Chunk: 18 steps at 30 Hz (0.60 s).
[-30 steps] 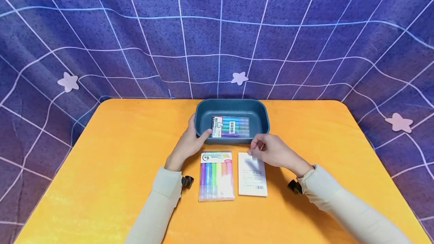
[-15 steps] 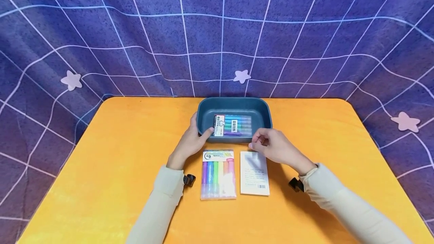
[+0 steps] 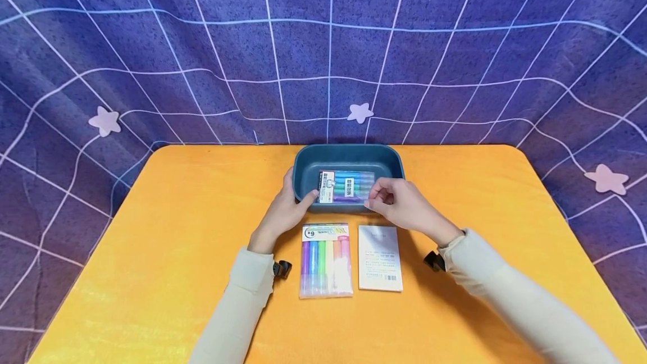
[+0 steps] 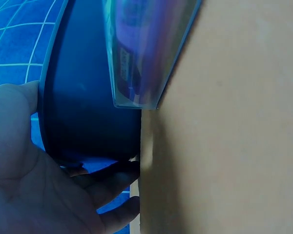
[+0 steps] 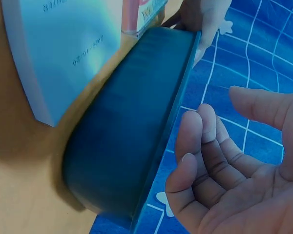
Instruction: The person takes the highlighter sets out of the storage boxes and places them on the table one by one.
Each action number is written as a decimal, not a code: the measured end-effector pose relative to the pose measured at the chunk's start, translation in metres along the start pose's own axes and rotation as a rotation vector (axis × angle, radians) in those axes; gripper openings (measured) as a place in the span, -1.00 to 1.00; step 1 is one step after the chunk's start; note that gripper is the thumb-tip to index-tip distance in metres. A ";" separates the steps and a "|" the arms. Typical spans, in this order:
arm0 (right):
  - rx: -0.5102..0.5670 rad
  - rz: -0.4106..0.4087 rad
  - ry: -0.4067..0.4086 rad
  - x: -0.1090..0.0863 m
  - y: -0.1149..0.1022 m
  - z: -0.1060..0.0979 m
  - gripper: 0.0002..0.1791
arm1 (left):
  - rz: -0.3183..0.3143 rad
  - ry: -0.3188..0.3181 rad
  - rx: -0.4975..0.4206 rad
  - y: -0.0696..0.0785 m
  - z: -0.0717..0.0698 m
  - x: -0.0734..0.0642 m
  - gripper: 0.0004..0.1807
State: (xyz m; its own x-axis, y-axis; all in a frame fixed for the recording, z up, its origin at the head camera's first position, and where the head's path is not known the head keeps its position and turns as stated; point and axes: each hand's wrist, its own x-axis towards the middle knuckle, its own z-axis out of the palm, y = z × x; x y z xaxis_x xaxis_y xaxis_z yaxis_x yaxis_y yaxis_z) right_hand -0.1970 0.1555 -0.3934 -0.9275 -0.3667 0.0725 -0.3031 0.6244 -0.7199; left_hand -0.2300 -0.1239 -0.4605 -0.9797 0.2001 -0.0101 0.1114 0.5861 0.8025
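Observation:
A dark teal storage bin stands on the orange table. Its left end is held by my left hand, thumb over the rim and fingers along the outer wall, also visible in the left wrist view. Inside the bin lies a clear pack of blue, green and purple pens. My right hand hovers by the front right rim, fingers loosely curled; the right wrist view shows nothing between thumb and fingers. Nearer me lie a clear pack of colourful markers and a thick white printed block, either box or pad.
The orange table ends at a purple-blue curtain with grid lines and stars, close behind the bin. The marker pack and white block lie side by side in front of the bin, between the forearms.
My right hand has moved up and left, from over the white block's top edge to the bin's front right rim. The left hand keeps its hold on the bin.

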 end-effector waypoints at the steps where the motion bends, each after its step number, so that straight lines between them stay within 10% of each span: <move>1: 0.002 0.001 0.003 0.002 0.000 0.000 -0.90 | -0.006 0.000 0.004 0.000 0.000 0.000 -0.05; 18: 0.021 0.023 -0.008 0.026 0.003 0.000 -0.89 | -0.027 -0.003 0.003 0.000 0.001 0.000 -0.06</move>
State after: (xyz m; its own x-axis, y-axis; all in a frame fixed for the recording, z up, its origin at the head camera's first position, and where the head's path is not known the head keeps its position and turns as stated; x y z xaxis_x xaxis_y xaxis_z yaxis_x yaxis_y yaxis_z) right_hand -0.2217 0.1482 -0.3937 -0.9325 -0.3577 0.0504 -0.2770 0.6183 -0.7355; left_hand -0.2298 -0.1235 -0.4607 -0.9819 0.1865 -0.0336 0.0855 0.5940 0.7999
